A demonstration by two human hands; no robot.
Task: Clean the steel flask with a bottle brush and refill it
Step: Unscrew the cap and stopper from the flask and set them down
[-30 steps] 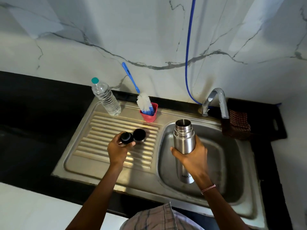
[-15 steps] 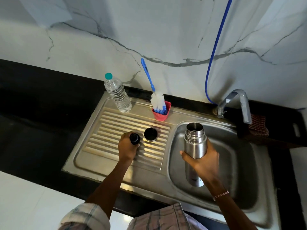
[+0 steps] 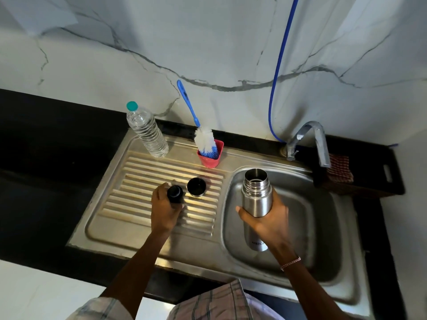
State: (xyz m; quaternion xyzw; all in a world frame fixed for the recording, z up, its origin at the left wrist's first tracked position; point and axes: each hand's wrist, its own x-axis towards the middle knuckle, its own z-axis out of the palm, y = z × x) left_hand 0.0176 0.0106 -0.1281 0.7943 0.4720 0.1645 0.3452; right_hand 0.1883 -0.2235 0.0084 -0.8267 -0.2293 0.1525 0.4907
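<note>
Your right hand [image 3: 265, 224] wraps the open steel flask [image 3: 257, 199] upright over the sink [image 3: 323, 227], ready for scrubbing | left hand [image 3: 165, 210] grips black stopper [image 3: 175, 193] at the draining board [image 3: 129, 204] beside the cup lid [image 3: 196, 186] | bottle brush [image 3: 204, 140] waits in red holder [image 3: 212, 158]

Silver steel flask [image 3: 256, 197] at centre right, gleaming over the grey steel sink [image 3: 323, 222]. Two black caps [image 3: 186, 190] sit mid-frame on the ribbed draining board. Above them a red cup [image 3: 212, 159] holds a bottle brush [image 3: 204, 140] with white and blue bristles and a blue handle. A clear water bottle [image 3: 146, 131] with a teal cap stands upper left. The wall is white marble with grey veins, crossed by a blue hose [image 3: 280, 65]. A red-checked cloth [image 3: 339, 168] lies at right, and a checked shirt [image 3: 215, 303] shows at the bottom.
</note>
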